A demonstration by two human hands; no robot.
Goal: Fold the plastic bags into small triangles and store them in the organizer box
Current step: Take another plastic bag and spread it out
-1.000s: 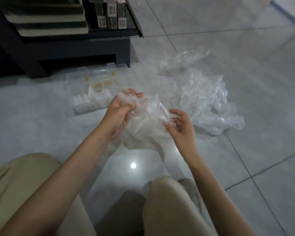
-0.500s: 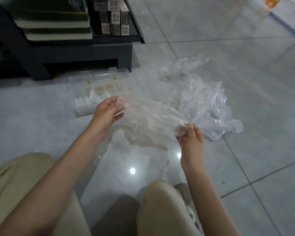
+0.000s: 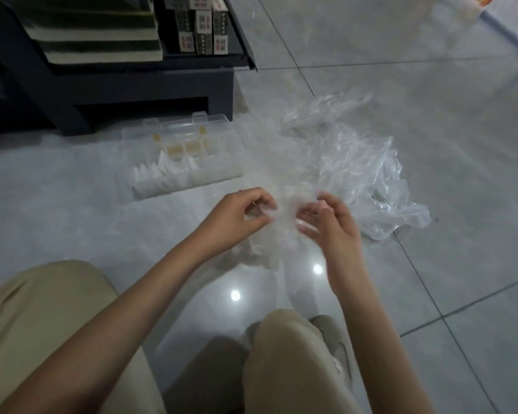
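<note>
Pinching a crumpled clear plastic bag [image 3: 266,249] between thumb and curled fingers, the left hand [image 3: 240,216] holds one side of it above the floor. The right hand [image 3: 329,225] grips the other side with its fingers bent in on the film, though motion blurs them. The two hands sit close together but apart, with the bag bunched between them and its loose part hanging below the wrists.

Just beyond the left hand, a clear plastic organizer box [image 3: 219,173] lies on the glossy grey tiled floor [image 3: 431,264] with its lid tipped back. Folded white triangles [image 3: 159,170] stand upright in its near-left compartments, and a few yellowish pieces fill compartments further back. To the right of the box, beyond the right hand, sprawls a heap of loose clear plastic bags [image 3: 359,168], some trailing away across the tiles.

Behind the box stands a dark low shelf unit [image 3: 132,85] carrying small printed cartons [image 3: 204,31]. Nearest to me are the person's knees in khaki trousers [image 3: 42,324] and a pale shoe [image 3: 334,342] planted on the floor.
</note>
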